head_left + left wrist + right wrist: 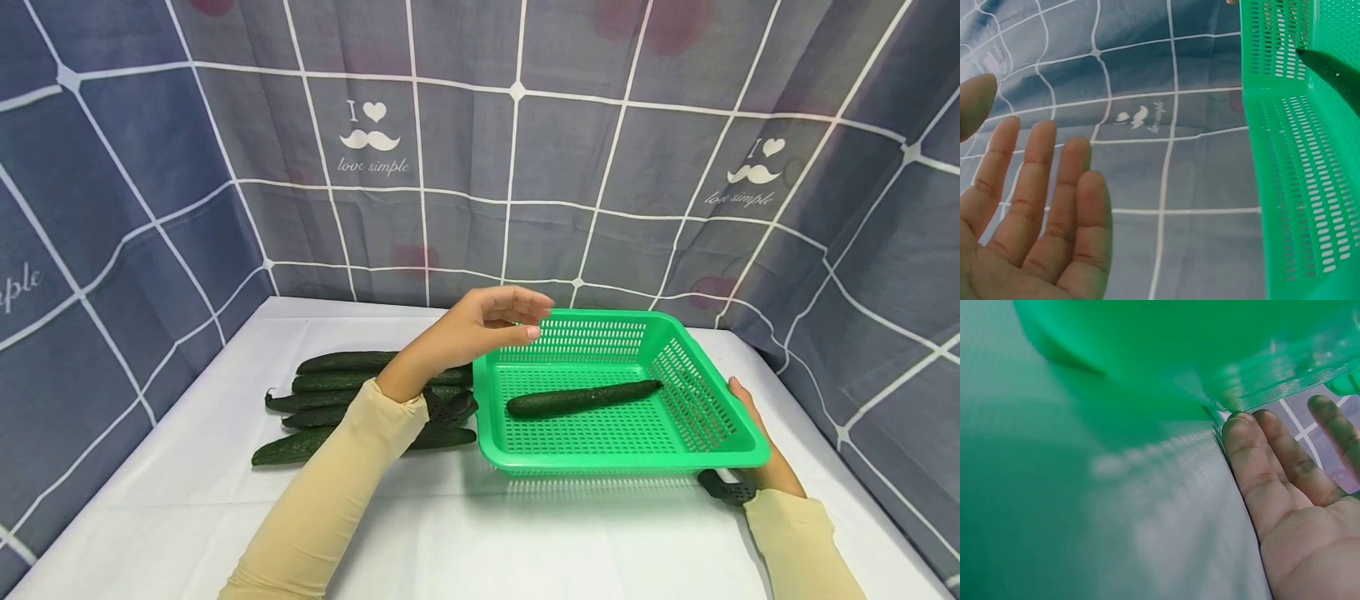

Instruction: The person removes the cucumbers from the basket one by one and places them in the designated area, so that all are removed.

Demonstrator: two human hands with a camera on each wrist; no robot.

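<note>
A green plastic basket [592,460] with slotted walls holds one dark green cucumber [583,399] lying across its floor. My left hand [480,321] hovers at the basket's back left rim, fingers loosely bent and nothing in them; the left wrist view shows that palm [1035,231] facing up beside the basket wall. At the basket's right side is my right hand [765,442], partly hidden by the rim. In the right wrist view its extended fingers [1254,456] reach the basket's lower side. Several cucumbers [292,446] lie side by side on the table, left of the basket and partly behind my left forearm.
A white cloth covers the table [570,533]. Grey-blue checked curtains [465,167] with white lines stand close behind the basket and along both sides. Each wrist wears a black strap piece [450,407].
</note>
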